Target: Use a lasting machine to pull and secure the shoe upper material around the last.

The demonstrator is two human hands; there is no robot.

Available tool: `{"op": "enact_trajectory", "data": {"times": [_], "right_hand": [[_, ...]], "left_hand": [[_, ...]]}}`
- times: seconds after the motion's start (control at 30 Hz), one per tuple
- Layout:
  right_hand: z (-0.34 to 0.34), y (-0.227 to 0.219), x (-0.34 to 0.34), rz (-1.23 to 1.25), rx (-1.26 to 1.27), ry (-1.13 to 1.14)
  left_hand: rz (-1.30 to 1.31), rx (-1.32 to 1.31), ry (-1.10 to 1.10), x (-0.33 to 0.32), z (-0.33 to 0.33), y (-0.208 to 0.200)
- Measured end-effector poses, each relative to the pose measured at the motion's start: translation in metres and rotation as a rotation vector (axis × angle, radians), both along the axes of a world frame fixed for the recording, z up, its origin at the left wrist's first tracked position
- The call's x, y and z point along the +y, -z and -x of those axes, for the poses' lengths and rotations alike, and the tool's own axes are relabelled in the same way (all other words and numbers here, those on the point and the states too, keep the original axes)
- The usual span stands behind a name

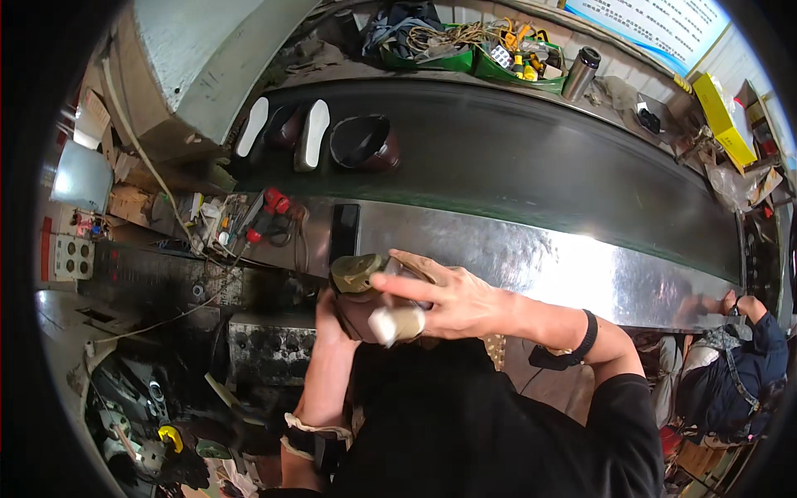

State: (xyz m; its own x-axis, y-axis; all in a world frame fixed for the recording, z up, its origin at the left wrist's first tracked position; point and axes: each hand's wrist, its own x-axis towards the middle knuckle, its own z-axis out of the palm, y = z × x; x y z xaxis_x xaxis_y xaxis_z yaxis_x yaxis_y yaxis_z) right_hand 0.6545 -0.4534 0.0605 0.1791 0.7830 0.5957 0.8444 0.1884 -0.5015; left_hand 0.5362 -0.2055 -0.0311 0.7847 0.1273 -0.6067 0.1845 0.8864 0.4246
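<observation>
The shoe (pixel 365 303) sits at picture centre, clamped between both hands. The right hand (pixel 452 303) wraps it from three o'clock, fingers (pixel 398 284) closed over its top. The left hand (pixel 332 319) cups it from below, its fingers hidden, probably closed. Steady support from beneath suits this grip best. Its long axis seems to run from twelve to six o'clock, the pale end nearest six.

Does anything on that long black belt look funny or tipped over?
Yes. The three shoes on the black conveyor belt lie on their sides: two white-soled ones show their soles, and a dark brown one shows its opening. Both hands, left and right, hold another brown shoe near the belt's steel edge.
</observation>
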Motion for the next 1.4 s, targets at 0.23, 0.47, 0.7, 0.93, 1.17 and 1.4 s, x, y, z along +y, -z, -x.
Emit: {"op": "enact_trajectory", "data": {"times": [0.23,0.47,0.7,0.93,1.17,1.4], "right_hand": [[0.003,-0.009,0.02,0.153,1.034,0.35],[0.012,-0.014,0.027,0.097,0.944,0.552],[0.019,0.015,0.028,0.116,1.177,0.715],[-0.004,0.099,-0.083,-0.384,1.948,0.925],[-0.113,0.13,-0.298,-1.194,1.791,1.221],[-0.164,0.238,-0.231,-1.128,1.249,1.481]], "left_hand": [[-0.288,0.185,-0.141,0.029,-0.067,-0.029],[-0.252,0.272,0.008,0.031,-0.108,0.002],[-0.138,0.375,0.312,0.025,-0.12,0.072],[0.079,0.216,0.414,0.0,-0.097,0.036],[-0.717,0.01,-0.242,0.16,0.031,0.034],[-1.581,0.742,-0.765,0.171,0.216,-0.098]]}}
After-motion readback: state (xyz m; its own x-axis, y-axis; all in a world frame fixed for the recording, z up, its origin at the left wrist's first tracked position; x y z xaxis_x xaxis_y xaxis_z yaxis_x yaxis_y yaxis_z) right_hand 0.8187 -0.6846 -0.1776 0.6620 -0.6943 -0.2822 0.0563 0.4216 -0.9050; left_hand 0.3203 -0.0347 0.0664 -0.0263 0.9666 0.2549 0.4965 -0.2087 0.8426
